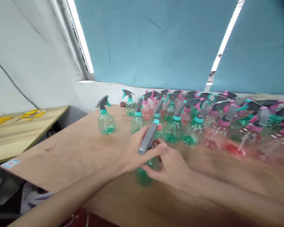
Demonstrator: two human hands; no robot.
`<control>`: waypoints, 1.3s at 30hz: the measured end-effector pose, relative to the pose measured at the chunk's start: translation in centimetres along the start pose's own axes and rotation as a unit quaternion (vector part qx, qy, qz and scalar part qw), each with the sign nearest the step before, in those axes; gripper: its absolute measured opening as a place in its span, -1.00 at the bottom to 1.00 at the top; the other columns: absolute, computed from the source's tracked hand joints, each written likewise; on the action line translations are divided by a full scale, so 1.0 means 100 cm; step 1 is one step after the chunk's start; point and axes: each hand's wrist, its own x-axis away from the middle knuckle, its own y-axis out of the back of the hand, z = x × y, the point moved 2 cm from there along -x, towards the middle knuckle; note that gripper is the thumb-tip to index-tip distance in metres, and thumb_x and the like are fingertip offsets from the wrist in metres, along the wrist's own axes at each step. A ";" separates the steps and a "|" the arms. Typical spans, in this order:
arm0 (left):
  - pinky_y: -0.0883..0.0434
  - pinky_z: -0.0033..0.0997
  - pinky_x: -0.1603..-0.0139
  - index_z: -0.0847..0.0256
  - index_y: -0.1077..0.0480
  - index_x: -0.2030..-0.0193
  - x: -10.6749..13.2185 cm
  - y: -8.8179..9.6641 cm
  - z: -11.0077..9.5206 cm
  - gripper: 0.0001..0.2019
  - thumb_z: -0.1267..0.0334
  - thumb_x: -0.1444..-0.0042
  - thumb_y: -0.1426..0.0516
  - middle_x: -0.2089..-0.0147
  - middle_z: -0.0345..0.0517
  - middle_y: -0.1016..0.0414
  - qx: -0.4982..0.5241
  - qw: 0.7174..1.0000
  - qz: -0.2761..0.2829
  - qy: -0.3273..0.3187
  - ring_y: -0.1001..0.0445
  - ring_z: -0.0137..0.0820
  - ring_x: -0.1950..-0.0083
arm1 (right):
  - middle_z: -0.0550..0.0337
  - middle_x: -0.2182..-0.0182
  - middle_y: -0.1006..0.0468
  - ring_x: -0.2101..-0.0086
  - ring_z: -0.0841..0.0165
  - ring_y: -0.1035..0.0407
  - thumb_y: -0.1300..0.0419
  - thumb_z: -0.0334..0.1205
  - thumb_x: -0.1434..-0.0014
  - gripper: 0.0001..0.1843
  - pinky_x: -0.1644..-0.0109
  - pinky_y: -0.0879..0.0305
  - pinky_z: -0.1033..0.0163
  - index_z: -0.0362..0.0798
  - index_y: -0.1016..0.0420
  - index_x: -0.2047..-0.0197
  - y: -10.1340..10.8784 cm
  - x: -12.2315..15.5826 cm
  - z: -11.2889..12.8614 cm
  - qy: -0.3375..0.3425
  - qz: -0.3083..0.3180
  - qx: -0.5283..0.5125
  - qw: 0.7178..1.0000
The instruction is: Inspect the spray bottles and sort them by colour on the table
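Note:
Both hands are on one green spray bottle (144, 176) with a grey trigger head, near the middle of the wooden table. My left hand (134, 146) wraps round the spray head from the left, thumb side toward me. From the right, my right hand (167, 162) grips the bottle at its neck and upper body. The neck and trigger are mostly hidden by my fingers. The nozzle has a turquoise tip and points away from me. Just beyond my hands stands a row of like bottles, the closest being a green spray bottle (172, 129).
Green and pink spray bottles crowd the table's (85, 148) back and right side. A lone green spray bottle (106, 123) stands to the left. A lower wooden table (21, 132) at far left bears yellow pieces (33, 114). A blue covering (156, 41) hangs behind.

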 end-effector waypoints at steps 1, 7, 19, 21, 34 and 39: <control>-0.44 -0.11 -0.13 0.17 -0.31 -0.15 -0.004 -0.010 -0.004 -0.60 0.21 -0.17 -0.17 -0.16 0.00 -0.46 0.026 1.000 0.007 0.000 -0.49 -0.15 -0.10 | 0.04 0.11 -0.47 0.30 0.23 -0.44 -0.20 -0.06 -0.08 -0.61 0.33 -0.33 0.15 -0.03 -0.39 0.03 0.006 0.006 -0.005 0.003 -0.008 0.000 1.000; -0.47 -0.14 -0.08 0.18 -0.35 -0.11 -0.029 -0.062 -0.016 -0.66 0.21 -0.21 -0.16 -0.04 -0.03 -0.52 0.103 0.992 0.067 0.017 -0.53 -0.20 -0.02 | 0.02 0.19 -0.49 0.22 0.13 -0.44 -0.22 0.02 -0.12 -0.56 0.33 -0.38 0.11 -0.04 -0.37 0.01 0.042 0.035 -0.038 0.000 -0.057 0.033 0.998; -0.44 -0.35 0.11 0.15 -0.40 -0.02 -0.073 -0.113 -0.019 -0.68 0.39 -0.12 -0.07 0.12 -0.16 -0.48 0.101 0.991 0.079 -0.045 -0.44 -0.40 0.22 | -0.16 -0.15 -0.37 -0.12 0.05 -0.29 -0.06 0.24 -0.25 -0.29 -0.14 -0.30 -0.09 -0.10 -0.18 -0.26 0.089 0.088 -0.122 -0.054 0.088 0.014 0.995; -0.43 -0.36 0.17 0.12 -0.41 -0.03 -0.074 -0.112 -0.018 -0.66 0.40 -0.10 -0.07 0.18 -0.21 -0.47 0.086 0.992 0.086 -0.039 -0.40 -0.42 0.31 | -0.16 -0.24 -0.29 -0.19 0.05 -0.23 -0.05 0.25 -0.25 -0.26 -0.21 -0.24 -0.10 -0.11 -0.19 -0.30 0.089 0.097 -0.136 -0.081 0.123 0.016 0.989; -0.43 -0.34 0.21 0.02 -0.42 -0.04 -0.077 -0.103 -0.014 -0.62 0.35 -0.06 -0.09 0.24 -0.23 -0.51 0.063 0.993 0.101 0.014 -0.48 -0.34 0.28 | 0.06 -0.38 -0.03 -0.35 0.08 0.10 -0.05 0.28 -0.24 -0.19 -0.38 0.04 -0.11 -0.02 -0.10 -0.39 0.085 0.107 -0.150 -0.123 0.200 0.042 0.971; -0.45 -0.34 0.22 0.05 -0.41 -0.04 -0.078 -0.105 -0.013 -0.62 0.32 -0.04 -0.10 0.29 -0.21 -0.51 0.062 0.993 0.101 0.011 -0.51 -0.31 0.27 | 0.06 -0.38 -0.04 -0.35 0.09 0.10 -0.06 0.25 -0.25 -0.21 -0.38 0.04 -0.09 -0.01 -0.09 -0.39 0.086 0.107 -0.150 -0.122 0.195 0.036 0.973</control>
